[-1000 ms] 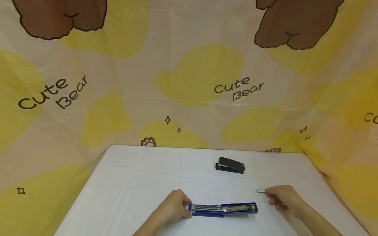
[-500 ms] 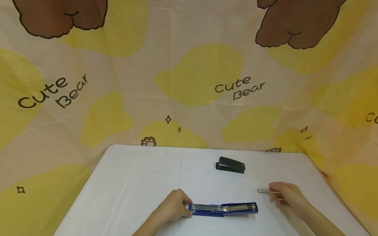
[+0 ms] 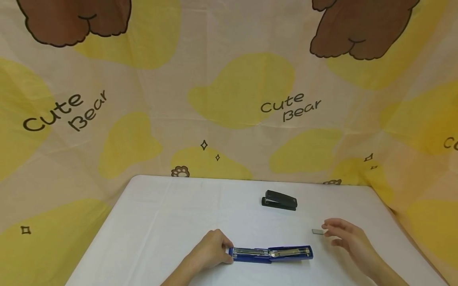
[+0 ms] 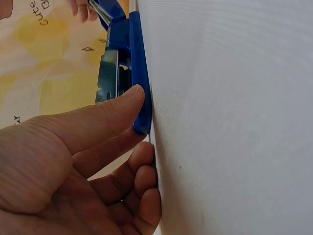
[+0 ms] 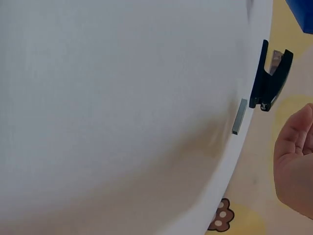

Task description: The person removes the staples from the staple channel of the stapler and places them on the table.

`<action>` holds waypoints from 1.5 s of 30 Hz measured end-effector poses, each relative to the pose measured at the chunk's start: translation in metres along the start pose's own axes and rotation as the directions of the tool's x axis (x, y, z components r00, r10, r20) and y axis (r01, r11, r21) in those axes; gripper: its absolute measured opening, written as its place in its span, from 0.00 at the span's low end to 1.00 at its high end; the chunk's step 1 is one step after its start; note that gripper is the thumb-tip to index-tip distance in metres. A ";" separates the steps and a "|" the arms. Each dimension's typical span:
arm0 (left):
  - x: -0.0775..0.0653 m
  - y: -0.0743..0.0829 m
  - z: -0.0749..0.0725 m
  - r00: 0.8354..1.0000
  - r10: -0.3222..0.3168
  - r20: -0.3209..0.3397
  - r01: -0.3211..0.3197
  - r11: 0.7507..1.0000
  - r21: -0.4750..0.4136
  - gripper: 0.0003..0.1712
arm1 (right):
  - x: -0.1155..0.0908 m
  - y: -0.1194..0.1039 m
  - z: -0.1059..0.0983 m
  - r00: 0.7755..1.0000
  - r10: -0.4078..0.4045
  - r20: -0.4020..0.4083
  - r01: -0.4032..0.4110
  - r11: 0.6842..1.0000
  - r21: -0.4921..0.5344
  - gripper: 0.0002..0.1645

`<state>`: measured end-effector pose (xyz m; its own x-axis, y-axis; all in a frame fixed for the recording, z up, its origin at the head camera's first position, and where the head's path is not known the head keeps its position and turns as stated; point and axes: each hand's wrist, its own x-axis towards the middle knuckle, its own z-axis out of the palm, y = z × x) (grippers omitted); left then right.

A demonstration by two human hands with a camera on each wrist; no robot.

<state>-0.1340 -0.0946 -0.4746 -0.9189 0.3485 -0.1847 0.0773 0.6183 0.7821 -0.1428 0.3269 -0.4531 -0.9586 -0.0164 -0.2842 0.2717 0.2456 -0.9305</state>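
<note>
A blue stapler (image 3: 252,255) lies spread flat on the white table, its metal magazine and inner top showing. My left hand (image 3: 211,249) pinches its left end between thumb and fingers; in the left wrist view the thumb (image 4: 117,110) presses the blue base (image 4: 139,68). To the right sits a small grey strip of staples (image 3: 317,231), also visible in the right wrist view as a strip (image 5: 239,116) on the cloth. My right hand (image 3: 348,240) hovers just right of that strip, fingers loosely bent, with nothing held.
Behind the blue stapler stands a black stapler (image 3: 279,200) toward the back of the white table (image 3: 171,214). A yellow and cream printed curtain (image 3: 229,99) hangs around the table's back and sides.
My right hand has let go of the staple strip, leaving it on the table, and has drawn slightly up and right with loosened fingers. The left hand keeps its hold on the blue stapler.
</note>
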 end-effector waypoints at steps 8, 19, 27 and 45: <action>0.001 0.000 0.000 1.000 -0.012 0.005 0.012 1.000 0.009 0.17 | -0.009 0.011 0.014 0.963 -0.247 0.106 0.257 0.962 -0.092 0.20; 0.000 0.000 0.001 1.000 0.003 0.009 -0.003 1.000 -0.016 0.17 | -0.016 0.018 0.028 0.916 -0.264 0.301 0.338 0.914 -0.226 0.27; 0.000 0.000 0.001 1.000 -0.008 0.005 0.008 1.000 -0.008 0.16 | -0.017 0.016 0.033 0.948 -0.126 0.291 0.221 0.921 -0.321 0.30; -0.001 0.002 0.001 1.000 -0.005 -0.006 0.005 1.000 -0.003 0.16 | -0.013 0.010 0.037 0.956 -0.122 0.267 0.206 0.926 -0.316 0.24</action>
<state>-0.1326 -0.0930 -0.4734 -0.9216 0.3412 -0.1851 0.0714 0.6177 0.7832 -0.1242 0.2934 -0.4677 -0.9269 -0.3040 -0.2202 0.0272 0.5308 -0.8471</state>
